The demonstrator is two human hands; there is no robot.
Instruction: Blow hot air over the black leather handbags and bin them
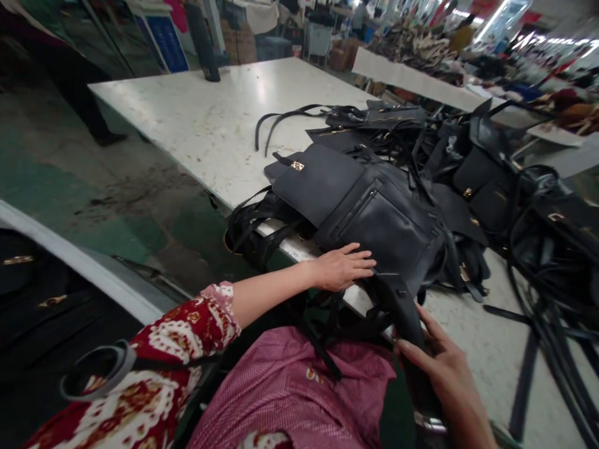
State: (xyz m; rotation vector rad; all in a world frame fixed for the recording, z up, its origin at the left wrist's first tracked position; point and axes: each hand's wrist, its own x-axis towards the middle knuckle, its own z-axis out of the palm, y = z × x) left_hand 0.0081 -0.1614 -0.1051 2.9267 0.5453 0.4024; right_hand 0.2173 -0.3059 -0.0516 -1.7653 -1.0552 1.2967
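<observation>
Checked apron (281, 386): pink, across the wearer's lap at the bottom of the view.
Patterned sleeve (173, 337): red and white, on the left arm, with 1 grey ring (127, 360) around it.
Right hand (452, 368): closed about the black strap (408, 321), pinching it between the thumb on 1 side and the fingers on the other.
Metal buckle (430, 424): silver, on that strap below the thumb.
Left hand (337, 269): palm down, fingers slightly spread, laid at the near edge of the black bag (388, 227) and gripping nothing.
Dark bags at left (28, 337): behind a pale edge, 2 gold fittings showing.
Black bag: lying on the tabletop (187, 125) at its near edge, in front of both hands, its zip (358, 211) facing up; the strap runs from its near side towards the wearer.
Gold clasp (297, 166): near the outer end of a broad flap to the left of the zip.
Loose straps (524, 380): strewn on the tabletop to the right.
Bag pile (486, 193): black, tangled, right of the bag and beyond it.
Black cylinder (202, 43): upright at the tabletop's far left corner.
Another person (70, 81): dark-clad leg, upper left, on the floor.
Material heap (412, 47): far right, details blurred.
</observation>
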